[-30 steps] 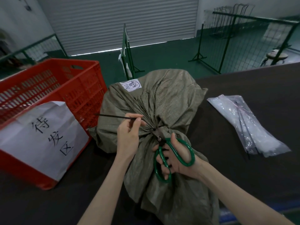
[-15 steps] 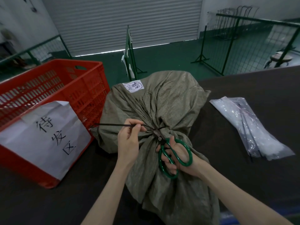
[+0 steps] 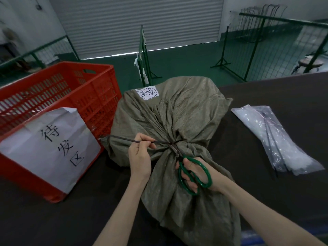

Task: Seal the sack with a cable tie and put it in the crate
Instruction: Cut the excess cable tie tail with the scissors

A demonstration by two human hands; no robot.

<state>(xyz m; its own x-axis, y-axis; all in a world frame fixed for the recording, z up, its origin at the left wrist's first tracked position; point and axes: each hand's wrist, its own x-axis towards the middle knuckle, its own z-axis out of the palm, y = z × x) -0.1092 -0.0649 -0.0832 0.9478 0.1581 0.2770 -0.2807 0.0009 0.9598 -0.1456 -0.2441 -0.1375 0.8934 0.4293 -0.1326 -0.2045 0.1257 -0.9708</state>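
Observation:
An olive woven sack [image 3: 179, 118] lies on the dark table [image 3: 284, 192], its neck gathered and cinched by a black cable tie [image 3: 122, 138]. The tie's long tail runs left from the neck. My left hand [image 3: 140, 155] pinches that tail and holds it taut. My right hand [image 3: 197, 173] grips green-handled scissors [image 3: 192, 172], whose blades sit at the tie right beside the cinched neck. A red plastic crate [image 3: 53, 96] stands on the table to the sack's left, touching it, with a white paper sign on its front.
A clear plastic bag of black cable ties [image 3: 276, 139] lies on the table to the right. Beyond the table are a green floor, green wire fence panels [image 3: 276, 43] and a grey roller door [image 3: 142, 23]. A stool stands far right.
The tie's tail has dropped from slanting upward to nearly level and reaches the crate's corner. The scissor handles have closed a little and the blades sit nearer the neck.

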